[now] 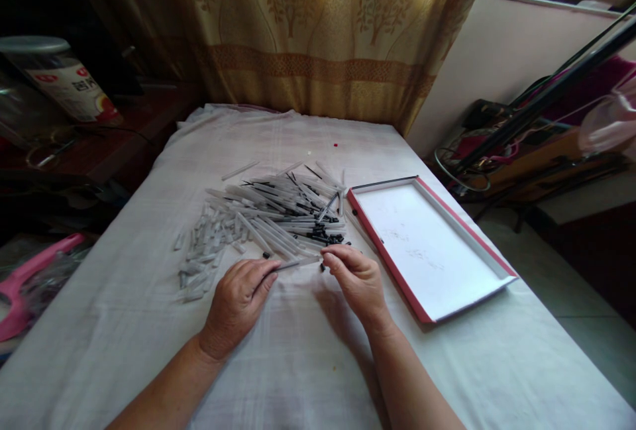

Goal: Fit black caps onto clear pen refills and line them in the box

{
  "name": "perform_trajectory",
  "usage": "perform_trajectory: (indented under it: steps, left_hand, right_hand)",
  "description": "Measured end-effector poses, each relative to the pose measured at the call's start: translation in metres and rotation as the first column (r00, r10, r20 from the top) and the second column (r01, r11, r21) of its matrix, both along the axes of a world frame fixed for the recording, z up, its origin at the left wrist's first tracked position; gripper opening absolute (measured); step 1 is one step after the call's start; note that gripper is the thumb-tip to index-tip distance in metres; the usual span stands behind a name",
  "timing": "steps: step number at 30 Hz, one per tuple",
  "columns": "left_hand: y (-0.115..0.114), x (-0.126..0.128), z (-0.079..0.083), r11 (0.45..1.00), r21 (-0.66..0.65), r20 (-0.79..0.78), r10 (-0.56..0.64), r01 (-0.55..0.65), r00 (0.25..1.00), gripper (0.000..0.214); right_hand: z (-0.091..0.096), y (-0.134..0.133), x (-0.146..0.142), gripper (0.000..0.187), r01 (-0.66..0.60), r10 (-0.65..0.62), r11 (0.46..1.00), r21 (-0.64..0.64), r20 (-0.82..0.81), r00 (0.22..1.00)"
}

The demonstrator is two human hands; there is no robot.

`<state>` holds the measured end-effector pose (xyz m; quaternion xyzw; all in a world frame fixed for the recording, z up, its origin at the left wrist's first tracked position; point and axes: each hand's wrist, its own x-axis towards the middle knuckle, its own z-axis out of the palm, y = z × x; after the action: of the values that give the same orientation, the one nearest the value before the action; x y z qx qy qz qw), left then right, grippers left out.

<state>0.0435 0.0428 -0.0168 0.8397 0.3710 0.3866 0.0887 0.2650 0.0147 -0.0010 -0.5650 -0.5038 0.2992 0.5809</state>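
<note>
My left hand (243, 303) is closed in a pinch on a thin, dark pen refill (285, 266). The refill meets a translucent pen barrel (309, 261), whose far end lies between the pinched fingers of my right hand (356, 282). How far one sits inside the other is too small to make out. Just beyond my hands spreads a pile of translucent barrels (278, 234) mixed with dark refills and small black pen parts (328, 234). Clear pen caps (201, 244) lie heaped at its left. A tiny black piece (266, 255) rests near my left fingers.
A shallow red-edged box tray (397, 281) with a white inside lies on the right of the cloth-covered table (124, 324). Tiny red (336, 145) and white (309, 153) bits sit far back, before a gold curtain (322, 26). A plastic jar (64, 79) stands left.
</note>
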Motion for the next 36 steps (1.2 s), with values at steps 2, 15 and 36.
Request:
perform_trajectory:
  steps: [2,15,36]
  left_hand:
    - [-0.001,0.0,0.0,1.0,-0.016,0.002,-0.003,0.003,1.0,0.019]
    - [0.001,0.001,-0.004,0.977,-0.206,0.082,0.075,-0.057,0.994,0.023]
    - [0.0,0.001,-0.002,0.981,-0.194,0.075,0.044,-0.028,0.996,0.018]
  right_hand:
    - [-0.003,-0.001,-0.008,0.013,-0.016,0.015,1.0,0.027,0.048,0.999]
    - [-0.007,0.0,0.001,0.035,0.036,-0.041,0.998,-0.059,-0.08,0.996]
    - [0.007,-0.001,0.003,0.024,-0.114,0.082,0.962,-0.248,-0.134,0.988]
